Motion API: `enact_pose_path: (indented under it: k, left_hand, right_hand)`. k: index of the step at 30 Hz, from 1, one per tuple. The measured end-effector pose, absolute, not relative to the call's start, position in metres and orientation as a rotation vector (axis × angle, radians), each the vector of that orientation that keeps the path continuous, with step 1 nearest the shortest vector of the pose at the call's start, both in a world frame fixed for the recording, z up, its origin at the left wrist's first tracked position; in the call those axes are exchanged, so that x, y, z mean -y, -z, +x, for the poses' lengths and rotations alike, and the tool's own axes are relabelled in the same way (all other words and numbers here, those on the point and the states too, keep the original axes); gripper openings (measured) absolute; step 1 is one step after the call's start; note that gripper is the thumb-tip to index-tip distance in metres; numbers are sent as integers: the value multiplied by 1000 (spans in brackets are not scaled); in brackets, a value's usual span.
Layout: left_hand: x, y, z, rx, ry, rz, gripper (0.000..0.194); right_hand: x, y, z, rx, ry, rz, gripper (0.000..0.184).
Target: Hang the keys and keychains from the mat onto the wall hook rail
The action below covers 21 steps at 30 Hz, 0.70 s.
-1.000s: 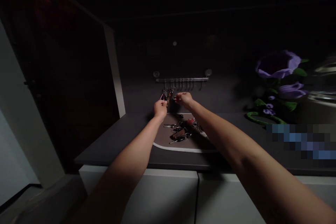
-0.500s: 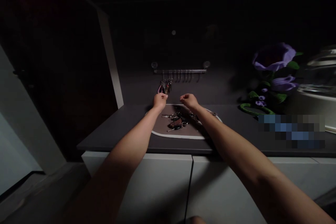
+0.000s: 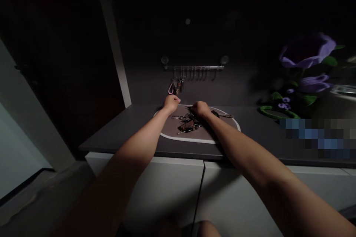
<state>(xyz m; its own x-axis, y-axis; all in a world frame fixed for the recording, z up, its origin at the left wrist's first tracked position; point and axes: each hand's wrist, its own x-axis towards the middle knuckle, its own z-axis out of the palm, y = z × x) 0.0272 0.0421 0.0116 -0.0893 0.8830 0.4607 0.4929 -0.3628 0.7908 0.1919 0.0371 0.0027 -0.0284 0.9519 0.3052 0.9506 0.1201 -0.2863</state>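
Note:
In dim light, an oval grey mat with a white rim [image 3: 222, 139] lies on a dark countertop and carries a heap of keys and key fobs [image 3: 187, 123]. My left hand [image 3: 171, 103] hovers in a loose fist at the mat's back left edge; what it holds, if anything, is hidden. My right hand [image 3: 200, 108] is curled down onto the keys at the back of the heap. Above them a metal hook rail [image 3: 194, 67] is fixed to the wall. Key bunches with a pink loop [image 3: 175, 86] hang from its left hooks.
Purple artificial flowers with green leaves [image 3: 304, 66] stand at the right of the dark countertop [image 3: 125, 129]. White cabinet doors [image 3: 172, 192] lie below its front edge. A white post [image 3: 115, 55] rises at the left, beside a dark opening.
Both hands have come down from the hanging keys on the rail to the mat. The right hand now rests on the key heap. The view has tilted down a little.

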Motion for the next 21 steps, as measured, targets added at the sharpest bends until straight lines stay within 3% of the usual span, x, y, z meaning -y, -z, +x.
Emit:
enact_pose_path:
  k: [21]
  left_hand:
    - [-46,-4,27,-1435,-1389,1900,11]
  right_hand:
    - [-27,-7,189,1943,20,-1753,26]
